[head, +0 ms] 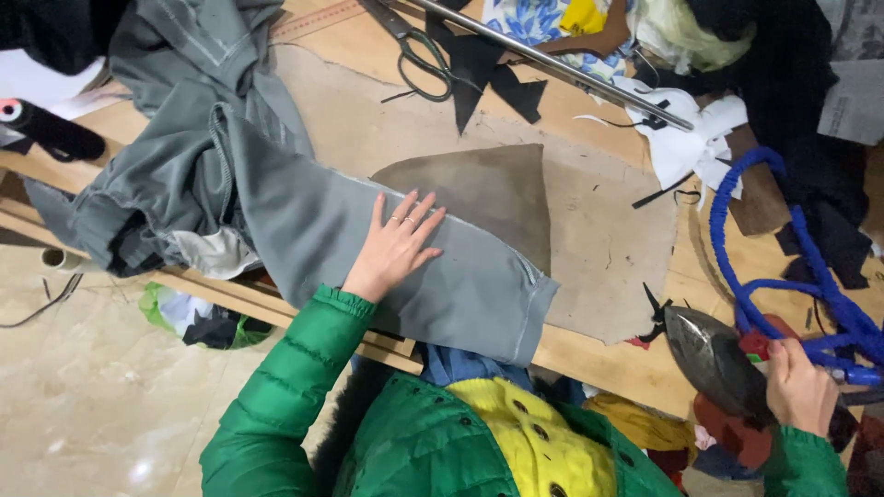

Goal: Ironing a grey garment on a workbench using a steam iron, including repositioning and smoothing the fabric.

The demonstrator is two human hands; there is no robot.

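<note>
I see my left hand [394, 247] spread flat on the grey trouser leg [387, 248] lying across the bench [635, 364]; my right hand [799, 388] clamps the iron [714, 361] (right of the leg). The blue cord [783, 294] could snag, I reckon.

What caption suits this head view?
Left hand flattens grey trousers on worktable; right hand grips iron.

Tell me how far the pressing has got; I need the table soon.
Done: the grey trouser leg is laid flat across the table. In hand: the left hand flattens it, and the right hand grips the iron at the table's edge. Left: the iron isn't on the cloth yet.
</note>
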